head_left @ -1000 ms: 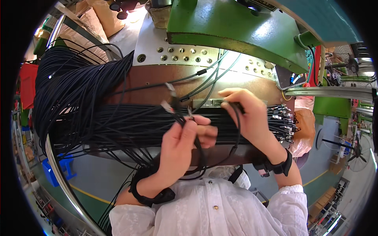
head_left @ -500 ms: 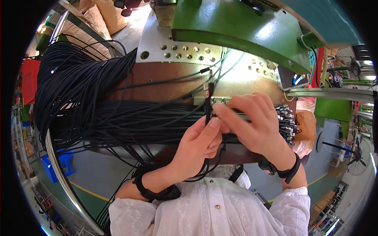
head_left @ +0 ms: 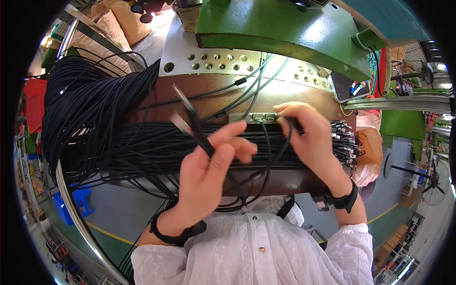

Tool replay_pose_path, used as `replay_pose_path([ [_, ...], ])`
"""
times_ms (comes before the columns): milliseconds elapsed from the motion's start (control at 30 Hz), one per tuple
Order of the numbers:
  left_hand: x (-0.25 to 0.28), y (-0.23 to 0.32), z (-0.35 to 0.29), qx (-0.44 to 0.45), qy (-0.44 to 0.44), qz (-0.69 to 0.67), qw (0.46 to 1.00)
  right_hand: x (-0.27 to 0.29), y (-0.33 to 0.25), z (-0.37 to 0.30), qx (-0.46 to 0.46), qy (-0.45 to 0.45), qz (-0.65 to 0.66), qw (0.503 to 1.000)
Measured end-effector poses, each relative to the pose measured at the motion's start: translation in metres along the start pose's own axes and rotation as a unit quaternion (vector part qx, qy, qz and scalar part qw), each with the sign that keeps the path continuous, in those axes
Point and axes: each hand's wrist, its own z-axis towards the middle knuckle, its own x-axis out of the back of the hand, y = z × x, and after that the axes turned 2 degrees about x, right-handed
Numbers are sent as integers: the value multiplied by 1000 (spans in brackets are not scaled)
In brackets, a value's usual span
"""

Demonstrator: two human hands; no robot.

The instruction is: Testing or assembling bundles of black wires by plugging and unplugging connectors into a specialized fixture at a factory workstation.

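My left hand (head_left: 202, 178) is closed round a few black cables (head_left: 197, 127), whose silvery plug ends point up and left, blurred by motion. With the fingertips of my right hand (head_left: 311, 137) I pinch the end of another black cable (head_left: 285, 147) at the right end of a small metal socket block (head_left: 241, 118). The cable's tip is hidden behind my fingers, so I cannot tell whether it sits in a socket. Left of it, a second black cable (head_left: 267, 142) runs down from the block's middle socket.
A thick bundle of black cables (head_left: 95, 99) drapes over the brown bench (head_left: 190, 92) on the left. Several silvery plugs (head_left: 344, 142) stick out at its right end. Behind stand a perforated metal plate (head_left: 183, 57) and a green machine (head_left: 275, 31). An orange-brown bag (head_left: 368, 147) lies right.
My hands have moved apart. The left has swung left with the cables, their plug ends now tilted up-left. The right has gone to the socket block with a cable, and another cable now hangs from it.
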Motion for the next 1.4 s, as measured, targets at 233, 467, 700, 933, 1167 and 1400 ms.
replay_pose_path([
  [233, -18, 29, 12, 257, -38, -400, 879, -6, -6, -4, -59, -40, 75, 995],
  [467, -28, 24, 16, 302, -115, -370, 871, 14, 8, 7, -36, -63, 140, 988],
  [700, -33, 24, 15, 282, -110, -340, 890, 30, -34, 14, -311, -82, 609, 725],
  [933, -34, 24, 14, 306, -157, -350, 871, 29, -31, 13, -312, -24, 571, 759],
  [1167, -36, 23, 13, 294, -121, -343, 884, 32, -35, 3, -244, -35, 366, 897],
  [1400, -28, 39, 11, 353, -222, -298, 859, 29, -5, 14, 167, 90, -126, 974],
])
